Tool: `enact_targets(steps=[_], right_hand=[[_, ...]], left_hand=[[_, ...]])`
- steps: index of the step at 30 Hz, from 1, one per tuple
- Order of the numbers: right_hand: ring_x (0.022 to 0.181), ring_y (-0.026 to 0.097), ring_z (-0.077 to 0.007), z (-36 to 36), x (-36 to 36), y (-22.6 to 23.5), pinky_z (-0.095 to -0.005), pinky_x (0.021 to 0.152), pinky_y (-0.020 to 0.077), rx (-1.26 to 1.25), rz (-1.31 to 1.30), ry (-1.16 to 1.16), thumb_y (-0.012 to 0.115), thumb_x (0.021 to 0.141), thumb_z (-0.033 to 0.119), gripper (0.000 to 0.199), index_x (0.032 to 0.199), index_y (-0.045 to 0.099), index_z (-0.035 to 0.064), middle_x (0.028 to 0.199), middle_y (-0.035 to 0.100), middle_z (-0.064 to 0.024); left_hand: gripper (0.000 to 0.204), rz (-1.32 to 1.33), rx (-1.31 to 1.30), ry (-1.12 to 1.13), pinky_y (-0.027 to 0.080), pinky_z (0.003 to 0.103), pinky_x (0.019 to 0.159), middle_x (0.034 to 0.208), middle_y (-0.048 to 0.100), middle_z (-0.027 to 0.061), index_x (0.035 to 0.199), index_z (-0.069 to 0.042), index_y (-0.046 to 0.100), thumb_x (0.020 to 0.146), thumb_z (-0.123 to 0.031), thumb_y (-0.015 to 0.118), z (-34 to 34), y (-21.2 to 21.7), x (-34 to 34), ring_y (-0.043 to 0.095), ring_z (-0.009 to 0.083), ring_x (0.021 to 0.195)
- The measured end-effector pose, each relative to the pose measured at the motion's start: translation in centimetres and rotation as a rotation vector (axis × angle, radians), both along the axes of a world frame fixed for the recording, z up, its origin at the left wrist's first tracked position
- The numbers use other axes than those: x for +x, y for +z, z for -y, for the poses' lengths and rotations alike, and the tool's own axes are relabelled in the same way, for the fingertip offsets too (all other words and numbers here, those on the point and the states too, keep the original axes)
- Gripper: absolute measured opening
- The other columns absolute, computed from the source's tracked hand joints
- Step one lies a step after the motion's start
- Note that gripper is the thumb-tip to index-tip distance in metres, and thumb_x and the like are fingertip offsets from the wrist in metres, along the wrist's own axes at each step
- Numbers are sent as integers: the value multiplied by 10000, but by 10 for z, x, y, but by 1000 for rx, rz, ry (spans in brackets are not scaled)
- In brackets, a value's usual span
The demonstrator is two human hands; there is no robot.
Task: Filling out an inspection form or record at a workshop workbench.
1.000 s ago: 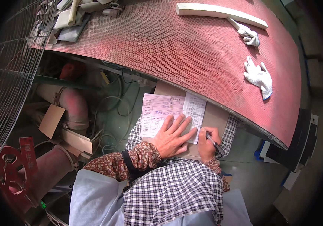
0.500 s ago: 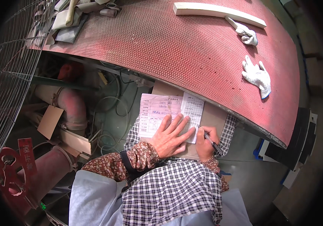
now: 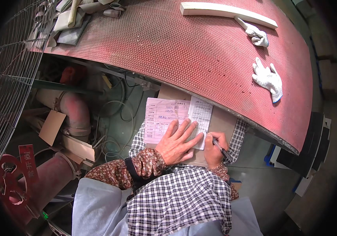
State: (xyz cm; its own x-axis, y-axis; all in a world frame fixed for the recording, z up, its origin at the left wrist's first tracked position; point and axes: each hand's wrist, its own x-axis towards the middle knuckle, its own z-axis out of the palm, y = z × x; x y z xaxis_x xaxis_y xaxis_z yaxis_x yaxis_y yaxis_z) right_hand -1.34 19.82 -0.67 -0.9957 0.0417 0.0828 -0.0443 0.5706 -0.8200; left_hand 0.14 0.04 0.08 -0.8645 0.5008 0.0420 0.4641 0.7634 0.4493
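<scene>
The person sits bent over a pink paper form [image 3: 161, 111] and a white sheet [image 3: 203, 111] full of handwriting, side by side on a brown board [image 3: 222, 124]. The left hand [image 3: 175, 145] lies flat over them, fingers loose and spread, gripping nothing. The right hand [image 3: 216, 150] pinches a dark pen [image 3: 226, 154] by the sheet's lower right edge — I can't tell if its tip touches the paper. Just past the board is a big red table [image 3: 168, 51], with two white gloves [image 3: 270, 82] and a long, bent white bar [image 3: 227, 13] on top.
</scene>
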Motion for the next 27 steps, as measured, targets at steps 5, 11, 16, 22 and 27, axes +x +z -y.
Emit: enact_targets(steps=[5, 11, 16, 22, 27], right_hand=[[629, 564, -115, -1, 1, -2, -294, 575, 474, -27, 8, -3, 683, 932, 143, 156, 936, 613, 4, 744, 612, -51], [627, 564, -112, -2, 2, -4, -292, 575, 472, -13, 10, -4, 680, 932, 136, 150, 925, 609, 4, 736, 613, -49], [625, 565, -117, -1, 1, 0, -297, 576, 472, -6, 2, 3, 681, 927, 126, 139, 926, 611, 7, 728, 612, -49], [626, 569, -122, -1, 1, 1, -302, 577, 474, 13, 1, 8, 685, 918, 123, 134, 929, 614, 11, 731, 614, -52], [637, 577, -130, -1, 1, 2, -305, 588, 480, 10, 21, 3, 687, 914, 125, 136, 925, 615, 10, 747, 624, -59]], left_hand=[[762, 6, -13, -4, 218, 599, 1199, 1595, 366, 136, 1535, -264, 422, 851, -480, 680, 0, 2, 0, 339, 366, 1475], [773, 16, -5, -9, 212, 603, 1205, 1597, 358, 142, 1535, -253, 410, 849, -477, 689, 0, 3, 0, 330, 366, 1482], [778, 13, 4, -13, 194, 601, 1211, 1587, 367, 159, 1521, -221, 412, 840, -472, 694, 0, 2, -1, 332, 371, 1481], [762, 15, -16, 1, 209, 599, 1212, 1607, 352, 128, 1537, -285, 415, 850, -477, 685, -1, 0, 0, 330, 360, 1485], [763, 19, -19, 1, 202, 595, 1214, 1606, 357, 127, 1538, -286, 416, 849, -480, 682, -1, 0, 0, 334, 359, 1484]])
